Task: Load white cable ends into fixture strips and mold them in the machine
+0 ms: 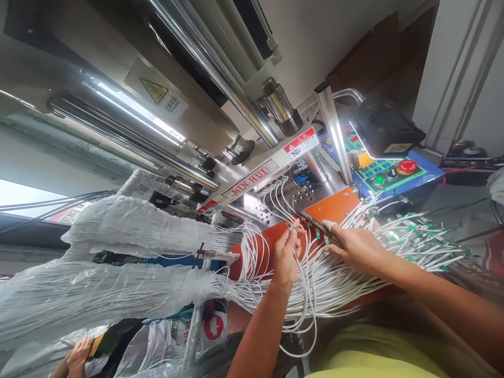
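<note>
Right hand (342, 244) clamped on dark tool (314, 220), left hand (286, 254) pinched on white cable (300, 270). Machine (252, 178) ahead of both; orange board (331, 207) underneath. Dark tool slants up-left toward machine; white cable just left, nearer left hand.

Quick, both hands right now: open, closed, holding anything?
Left hand: closed, pinching thin, white, green-tipped cable between its fingertips.
Right hand: closed, holding a long, slim, dark metal tool.
</note>
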`<state>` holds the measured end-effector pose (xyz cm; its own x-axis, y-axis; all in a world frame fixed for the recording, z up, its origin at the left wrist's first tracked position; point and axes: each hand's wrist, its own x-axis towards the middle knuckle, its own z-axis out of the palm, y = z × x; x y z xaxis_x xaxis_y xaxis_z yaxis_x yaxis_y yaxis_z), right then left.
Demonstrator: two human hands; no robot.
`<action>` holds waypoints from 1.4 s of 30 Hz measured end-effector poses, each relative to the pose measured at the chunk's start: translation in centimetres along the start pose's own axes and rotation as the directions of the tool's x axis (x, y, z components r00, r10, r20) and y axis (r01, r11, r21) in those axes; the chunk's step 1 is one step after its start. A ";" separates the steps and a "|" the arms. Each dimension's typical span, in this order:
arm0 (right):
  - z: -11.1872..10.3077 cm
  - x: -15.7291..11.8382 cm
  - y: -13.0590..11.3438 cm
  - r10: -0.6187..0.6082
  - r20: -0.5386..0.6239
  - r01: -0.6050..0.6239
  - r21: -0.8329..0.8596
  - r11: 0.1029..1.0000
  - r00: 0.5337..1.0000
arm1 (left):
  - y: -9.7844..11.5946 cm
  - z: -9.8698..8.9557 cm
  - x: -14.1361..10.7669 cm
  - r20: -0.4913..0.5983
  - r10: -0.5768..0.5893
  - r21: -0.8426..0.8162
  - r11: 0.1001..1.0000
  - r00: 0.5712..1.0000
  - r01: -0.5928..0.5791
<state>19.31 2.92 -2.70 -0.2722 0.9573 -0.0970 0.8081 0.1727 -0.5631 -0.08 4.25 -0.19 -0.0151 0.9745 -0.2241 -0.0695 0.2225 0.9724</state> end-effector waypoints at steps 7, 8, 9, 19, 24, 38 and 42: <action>-0.1 -0.1 -0.2 0.009 0.020 -0.009 -0.012 1.000 1.000 | -0.5 -0.6 0.7 -0.116 -0.023 0.197 0.979 0.993 0.046; -0.1 -0.1 -0.2 0.010 0.025 -0.010 -0.009 1.000 1.000 | -0.6 -0.6 0.9 -0.114 -0.003 0.245 0.969 0.993 0.031; -0.2 -0.1 -0.2 0.012 0.030 -0.012 -0.007 1.000 0.999 | -0.8 -0.6 1.1 -0.095 0.032 0.302 0.953 0.995 -0.002; -0.4 -0.1 -0.1 0.020 0.053 -0.021 0.020 1.000 0.998 | -1.3 0.7 2.1 0.062 0.274 0.571 0.779 0.960 -0.259; -0.4 -0.1 -0.1 0.036 0.053 -0.038 0.033 0.999 0.998 | -1.5 0.6 1.9 0.062 0.303 0.577 0.767 0.951 -0.282; 0.4 0.0 0.2 -0.008 -0.020 0.009 0.022 1.000 1.000 | -1.8 0.6 2.8 0.047 0.276 0.587 0.770 0.960 -0.250; 0.3 0.0 -0.1 0.024 0.004 -0.024 0.008 1.000 1.000 | -1.3 -0.1 3.0 0.073 0.115 0.490 0.861 0.991 -0.136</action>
<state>19.12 2.85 -2.86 -0.2544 0.9604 -0.1139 0.8105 0.1474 -0.5669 -0.16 6.90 -2.15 0.0501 0.9932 -0.1052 0.4305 0.0735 0.8996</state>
